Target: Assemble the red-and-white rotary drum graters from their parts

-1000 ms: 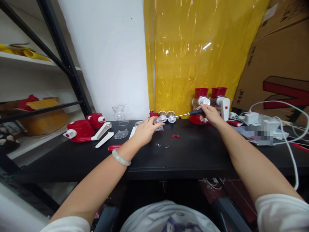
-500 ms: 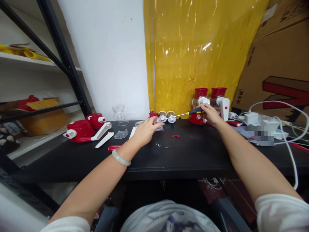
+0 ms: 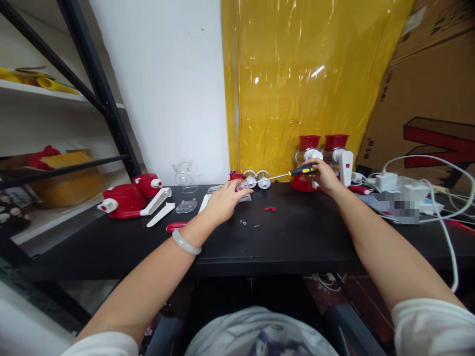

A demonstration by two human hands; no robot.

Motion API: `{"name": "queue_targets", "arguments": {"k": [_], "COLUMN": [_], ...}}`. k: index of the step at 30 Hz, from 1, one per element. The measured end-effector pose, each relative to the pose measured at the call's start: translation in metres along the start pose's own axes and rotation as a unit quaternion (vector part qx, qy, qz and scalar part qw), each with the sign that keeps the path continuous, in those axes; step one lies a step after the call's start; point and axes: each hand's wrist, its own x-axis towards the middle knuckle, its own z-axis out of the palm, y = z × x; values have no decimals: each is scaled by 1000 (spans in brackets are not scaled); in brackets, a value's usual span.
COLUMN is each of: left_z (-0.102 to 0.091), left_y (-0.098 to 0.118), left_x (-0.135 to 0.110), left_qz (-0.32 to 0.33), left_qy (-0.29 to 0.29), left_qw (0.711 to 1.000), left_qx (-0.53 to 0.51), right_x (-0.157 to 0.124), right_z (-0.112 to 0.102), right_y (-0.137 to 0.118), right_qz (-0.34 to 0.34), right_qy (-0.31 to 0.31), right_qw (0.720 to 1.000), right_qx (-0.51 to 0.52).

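My right hand (image 3: pixel 322 176) is closed round the black-and-yellow handle of a screwdriver (image 3: pixel 276 176), whose metal shaft runs left to a small clear plastic part (image 3: pixel 245 190). My left hand (image 3: pixel 223 201) rests on the black table (image 3: pixel 297 242) and pinches that clear part, fingers curled over it. A pale bangle sits on my left wrist. A few tiny screws (image 3: pixel 245 222) and a small red piece (image 3: pixel 270 209) lie just right of my left hand.
Red-and-white appliance parts (image 3: pixel 128 199) and a clear lid (image 3: pixel 186 204) lie at the left. Two red-topped units (image 3: pixel 326 153) stand behind my right hand. White chargers and cables (image 3: pixel 415 190) spread at the right. A black shelf frame (image 3: pixel 96 84) stands at the left.
My right hand has turned slightly on the screwdriver handle, which now shows more yellow. My left hand has not moved.
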Motion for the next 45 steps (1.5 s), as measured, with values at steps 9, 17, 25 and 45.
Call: {"name": "queue_targets", "arguments": {"k": [9, 17, 25, 45], "left_z": [0, 0, -1, 1], "left_y": [0, 0, 0, -2], "left_x": [0, 0, 0, 0], "left_qz": [-9, -11, -12, 1], "left_qy": [-2, -2, -6, 2], "left_qw": [1000, 1000, 1000, 1000], "left_qx": [-7, -8, -4, -5], "right_x": [-6, -3, -4, -4], "right_z": [0, 0, 0, 1], "right_y": [2, 1, 2, -1], "right_qz": [-56, -9, -32, -38], "right_qy": [-11, -5, 0, 5], "right_qw": [992, 1000, 999, 998], "right_qx": [-112, -20, -24, -48]}}
